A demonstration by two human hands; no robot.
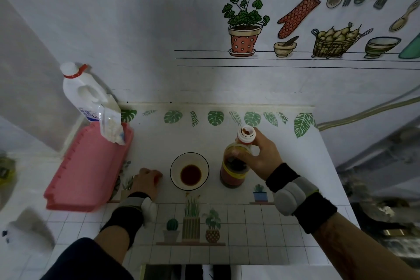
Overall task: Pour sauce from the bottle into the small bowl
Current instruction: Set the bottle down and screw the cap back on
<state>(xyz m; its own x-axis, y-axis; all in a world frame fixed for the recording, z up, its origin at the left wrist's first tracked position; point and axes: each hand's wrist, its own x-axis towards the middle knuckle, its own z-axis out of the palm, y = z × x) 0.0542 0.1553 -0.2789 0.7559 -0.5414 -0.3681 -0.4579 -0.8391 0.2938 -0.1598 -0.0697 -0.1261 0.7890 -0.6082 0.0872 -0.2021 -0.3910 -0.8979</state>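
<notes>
A small white bowl (189, 171) with a dark rim sits on the counter and holds a pool of dark sauce in its middle. Right of it stands the sauce bottle (235, 167), upright, with a yellow label, dark sauce inside and its white neck uncapped. My right hand (258, 157) is wrapped around the bottle's neck and shoulder. My left hand (146, 180) rests on the counter left of the bowl, its fingers curled over something small and red that is mostly hidden.
A pink tray (88, 170) lies at the left with a plastic bag (112, 124) on its far end. A white jug (83, 93) with a red ring stands behind it. The counter's front edge (216, 263) is near me; the wall is behind.
</notes>
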